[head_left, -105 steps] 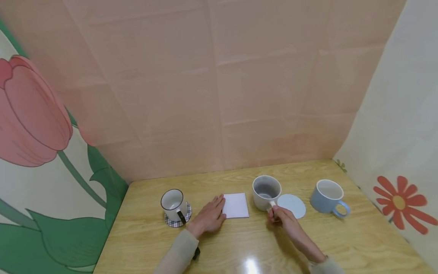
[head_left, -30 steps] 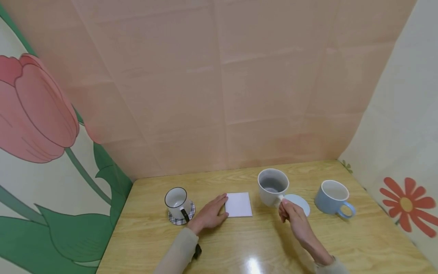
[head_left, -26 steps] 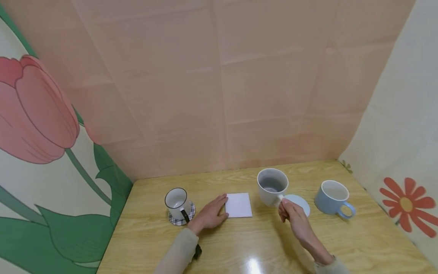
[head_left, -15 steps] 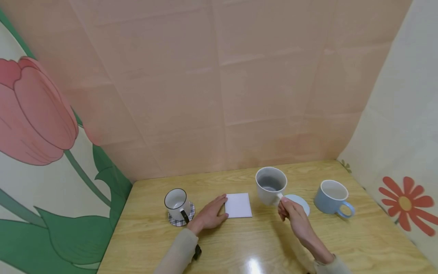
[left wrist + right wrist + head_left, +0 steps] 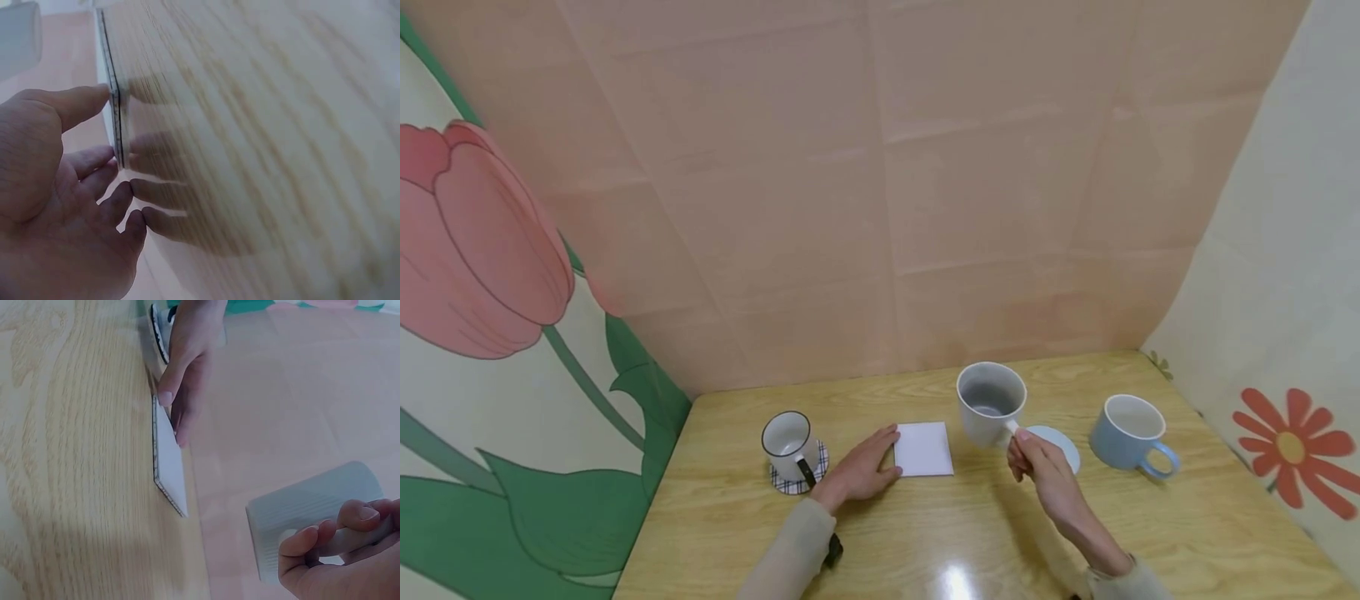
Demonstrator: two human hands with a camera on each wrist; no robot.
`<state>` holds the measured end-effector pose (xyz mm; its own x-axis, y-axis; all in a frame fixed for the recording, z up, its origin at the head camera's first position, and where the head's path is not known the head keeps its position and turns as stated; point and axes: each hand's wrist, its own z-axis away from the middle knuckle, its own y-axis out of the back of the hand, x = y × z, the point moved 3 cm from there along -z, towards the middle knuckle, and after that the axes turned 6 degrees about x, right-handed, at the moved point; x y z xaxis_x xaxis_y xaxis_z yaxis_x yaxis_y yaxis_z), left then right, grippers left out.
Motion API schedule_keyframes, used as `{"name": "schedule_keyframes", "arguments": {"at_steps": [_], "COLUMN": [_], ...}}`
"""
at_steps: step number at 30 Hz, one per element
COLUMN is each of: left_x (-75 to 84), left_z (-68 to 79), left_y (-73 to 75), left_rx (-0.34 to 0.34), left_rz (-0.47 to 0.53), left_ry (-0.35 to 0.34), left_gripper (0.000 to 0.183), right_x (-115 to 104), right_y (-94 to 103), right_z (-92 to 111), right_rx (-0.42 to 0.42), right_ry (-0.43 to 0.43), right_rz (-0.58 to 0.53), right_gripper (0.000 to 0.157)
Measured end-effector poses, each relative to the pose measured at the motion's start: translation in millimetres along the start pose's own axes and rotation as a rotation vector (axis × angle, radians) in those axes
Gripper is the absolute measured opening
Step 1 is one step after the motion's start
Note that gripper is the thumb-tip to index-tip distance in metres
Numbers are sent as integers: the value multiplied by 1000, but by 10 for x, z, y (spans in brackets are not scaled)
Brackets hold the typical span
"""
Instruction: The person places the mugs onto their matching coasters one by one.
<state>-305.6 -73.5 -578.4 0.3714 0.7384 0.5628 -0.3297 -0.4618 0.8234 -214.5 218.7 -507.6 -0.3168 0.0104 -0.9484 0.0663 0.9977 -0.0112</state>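
My right hand grips the handle of a ribbed pale grey mug. The mug is raised above the table, its mouth tipped a little toward me. A thin square white coaster lies flat to the mug's left. Along that coaster's left side rests my left hand. In the left wrist view its thumb and fingertips touch the coaster's edge, with the other fingers on the tabletop. Right of the raised mug lies a round pale blue coaster, partly hidden by my right hand.
A white mug with a dark rim and black handle stands on a round checked coaster at the left. A blue mug stands on the wooden table at the right. Cloth backdrops rise behind and beside.
Over the whole span, my right hand has lifted the grey mug off the table. In the last second, it has shifted slightly up and left. The left hand stays at the square coaster.
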Motion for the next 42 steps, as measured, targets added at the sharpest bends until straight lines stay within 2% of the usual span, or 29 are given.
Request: {"name": "schedule_keyframes", "arguments": {"at_steps": [12,23,32,37,42], "left_x": [1,-18,-8,7,3], "left_z": [-30,-11,-20,-37,-40], "left_y": [1,25,27,12,-4], "left_rx": [4,9,12,8,4], "left_rz": [-7,4,2,6,19], "left_ry": [1,8,8,-12,0], "left_gripper": [67,66,67,66,66], "right_x": [-60,-54,-18,20,32], "right_y": [-49,-173,-224,-207,-218], "right_z": [-42,-89,-88,-72,-73], "right_rx": [-21,-30,-2,7,8], "right_ry": [15,1,-15,-14,-16], "right_rz": [-21,-63,1,3,6], "right_gripper": [50,50,52,52,52]}}
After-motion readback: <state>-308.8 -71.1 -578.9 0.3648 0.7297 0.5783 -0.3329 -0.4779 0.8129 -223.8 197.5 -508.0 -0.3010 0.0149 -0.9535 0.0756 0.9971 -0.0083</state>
